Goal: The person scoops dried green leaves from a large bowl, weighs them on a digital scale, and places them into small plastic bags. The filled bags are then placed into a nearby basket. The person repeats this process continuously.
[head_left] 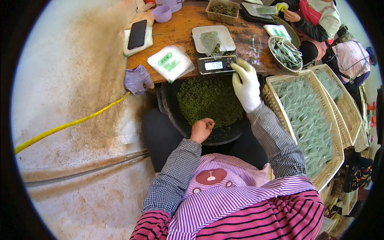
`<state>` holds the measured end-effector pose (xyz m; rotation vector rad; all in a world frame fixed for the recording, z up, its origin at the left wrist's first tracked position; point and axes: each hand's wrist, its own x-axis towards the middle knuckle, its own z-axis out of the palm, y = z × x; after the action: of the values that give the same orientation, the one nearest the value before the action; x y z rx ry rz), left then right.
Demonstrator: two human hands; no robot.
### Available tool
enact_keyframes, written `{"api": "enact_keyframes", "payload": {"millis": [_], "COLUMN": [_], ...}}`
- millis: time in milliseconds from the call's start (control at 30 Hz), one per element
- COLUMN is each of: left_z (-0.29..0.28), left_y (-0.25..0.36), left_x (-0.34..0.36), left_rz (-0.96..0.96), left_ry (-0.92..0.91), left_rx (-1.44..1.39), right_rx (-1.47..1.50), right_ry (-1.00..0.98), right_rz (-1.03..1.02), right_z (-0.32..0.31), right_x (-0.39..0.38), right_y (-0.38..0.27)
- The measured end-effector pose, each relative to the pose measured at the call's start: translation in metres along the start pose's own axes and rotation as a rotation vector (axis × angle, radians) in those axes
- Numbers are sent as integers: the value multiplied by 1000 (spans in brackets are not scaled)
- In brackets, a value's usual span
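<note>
My bare left hand [203, 129] hovers over the near part of a large dark basin [170, 114] filled with small green buds or leaves [208, 98]. Its fingers are curled together, and whatever they pinch is hidden. My right hand [246, 85], in a white glove with yellowish fingertips, reaches to the right front corner of a digital scale [217, 66], fingers stretched and holding nothing. On the scale's white pan lies a clear plastic bag [211, 42] with green contents, its mouth toward me and some darker leaves by it. The scale's display is lit.
Left of the scale lie printed plastic bags [170, 63], a phone [137, 34] and a purple cup [162, 14]. A basket of twist ties [286, 54] stands right. Crates [338, 150] with filled bags flank my right side. Another person [316, 20] works across the table [180, 28].
</note>
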<state>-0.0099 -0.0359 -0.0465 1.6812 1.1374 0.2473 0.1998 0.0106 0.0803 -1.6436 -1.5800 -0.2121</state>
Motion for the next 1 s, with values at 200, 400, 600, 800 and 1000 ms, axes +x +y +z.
{"api": "enact_keyframes", "payload": {"millis": [200,400,600,800,1000], "left_z": [9,5,1,-4,0], "left_y": [-8,-8,-24,-14,-10], "left_x": [4,2,-1,2,-1], "left_rz": [97,-15,39,46,-36], "left_ry": [36,23,79,52,95], "left_rx": [26,10,68,-40,-89], "right_rx": [-631,-756,-586,1,1128], "right_ry": [-1272,-1756,-1757,-1223,-690], "right_rz": [178,-72,267,507,1159], "right_z": [40,108,106,76,26], "right_x": [-113,-139,-136,-119,-105], "right_y": [39,38,52,62,59]}}
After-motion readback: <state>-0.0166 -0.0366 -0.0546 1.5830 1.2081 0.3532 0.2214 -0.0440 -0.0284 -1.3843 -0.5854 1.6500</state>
